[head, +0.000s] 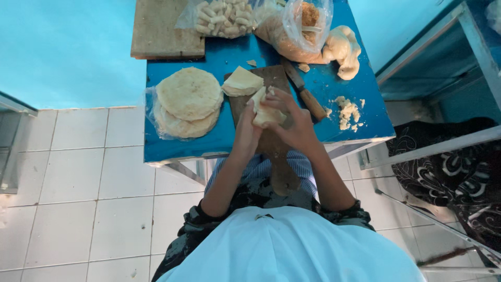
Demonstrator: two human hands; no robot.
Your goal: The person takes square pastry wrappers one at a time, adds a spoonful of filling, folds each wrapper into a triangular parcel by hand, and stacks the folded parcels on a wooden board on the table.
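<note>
1. Two flat round dough discs (189,102) lie stacked on clear plastic at the left of the blue surface (219,141).
2. I see my left hand (247,131) and right hand (295,122) cupped together around a pale dough piece (267,110), its long axis tilted up-left, fingers curled on it.
3. Behind my hands a folded dough wedge (241,82) rests on the wooden board (271,141).
4. A clear bag of pale rolls (224,18) sits at the far edge.
5. Rightward lie a wooden-handled knife (305,91), a clear bag of brown filling (295,28) and crumbs (347,112).

A pale, thin, soft sheet of dough (266,112), folded and creased, sits pinched between both hands above the brown wooden paddle-shaped cutting board (274,146) on the blue table.
</note>
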